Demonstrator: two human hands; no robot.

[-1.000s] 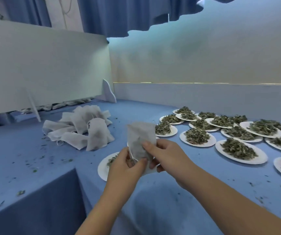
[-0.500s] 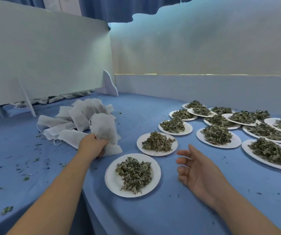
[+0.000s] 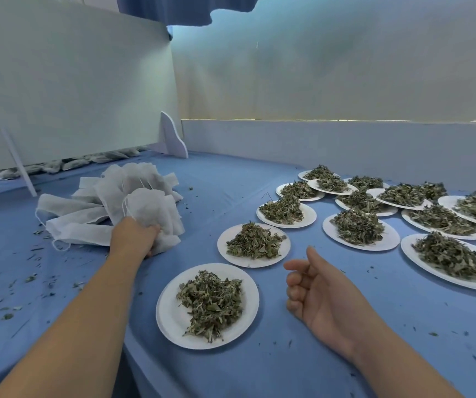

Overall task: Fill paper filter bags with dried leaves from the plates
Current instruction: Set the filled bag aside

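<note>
Left grip (image 3: 135, 239) clenches filter bag (image 3: 148, 208) at pile (image 3: 87, 215), centre-left; right grip (image 3: 314, 288) loosely open, empty, right of nearest plate (image 3: 166, 310).

Heap of flat white paper filter bags (image 3: 87, 216) with thin strings, lying loose and overlapping at left. One puffed, rounded white bag (image 3: 147, 206) sits at the heap's near edge, gripped low down by the left hand (image 3: 133, 237). Round white paper plates (image 3: 166, 311) (a dozen or so, the far ones overlapping) are spread to the right. Each bears a mound of dried grey-green leaves (image 3: 211, 300).
</note>
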